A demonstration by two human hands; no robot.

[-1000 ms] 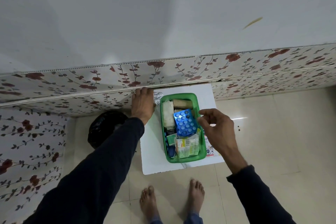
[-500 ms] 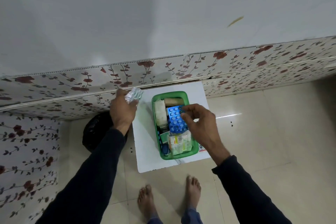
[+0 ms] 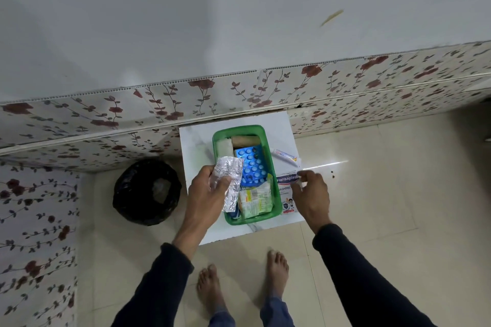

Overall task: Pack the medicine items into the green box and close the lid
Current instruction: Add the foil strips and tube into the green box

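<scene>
Box: green box point(image 3: 276, 191) sits open on the white surface point(image 3: 195, 146), lid not visible.
Contents: blue blister pack point(image 3: 252, 167) in the middle, white roll point(image 3: 224, 147) at 11 o'clock, tan roll point(image 3: 245, 140) at 12 o'clock, green-and-white packet point(image 3: 256, 200) at 6 o'clock.
Left hand: left hand point(image 3: 206, 194) grips a silver foil strip point(image 3: 229, 180), held over the box's 9 o'clock edge.
Right hand: right hand point(image 3: 312, 195) is at 3 o'clock of the box, fingertips pinching the top edge of the plaster pack point(image 3: 287, 183) lying on the surface.
Tube: small white tube point(image 3: 285, 154) lies on the surface at 2 o'clock, just beside the box.
Floor: black bin point(image 3: 144, 191) at 9 o'clock, apart from the surface.
</scene>
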